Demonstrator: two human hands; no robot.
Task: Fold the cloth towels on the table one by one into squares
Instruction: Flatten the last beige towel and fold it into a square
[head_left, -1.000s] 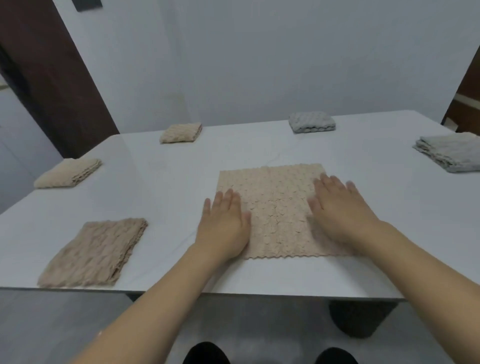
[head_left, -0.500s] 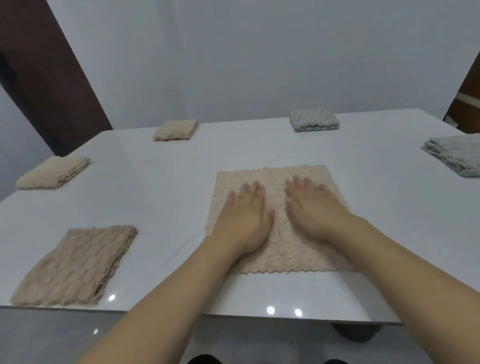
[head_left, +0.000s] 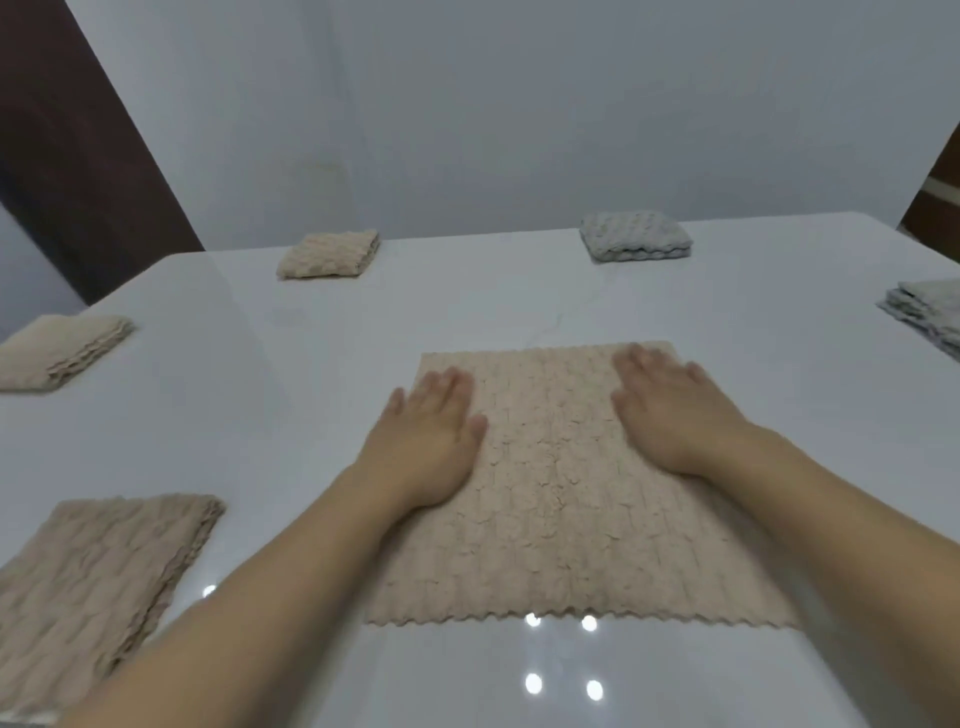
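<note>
A beige textured towel (head_left: 561, 499) lies spread flat on the white table (head_left: 519, 301) in front of me, its scalloped near edge close to the table's front. My left hand (head_left: 426, 441) rests palm down on the towel's left edge, fingers apart. My right hand (head_left: 670, 410) presses flat on the towel's far right part, fingers reaching toward its far edge. Neither hand grips the cloth.
A beige folded towel (head_left: 98, 587) lies at the near left. Two more beige folded towels sit at the left edge (head_left: 62, 348) and far left (head_left: 330, 253). A grey folded towel (head_left: 635, 242) sits at the back, another grey one (head_left: 930, 314) at the right edge.
Both hands slid from the towel's middle outward and forward, toward its left and right sides. The view has moved closer to the table.
</note>
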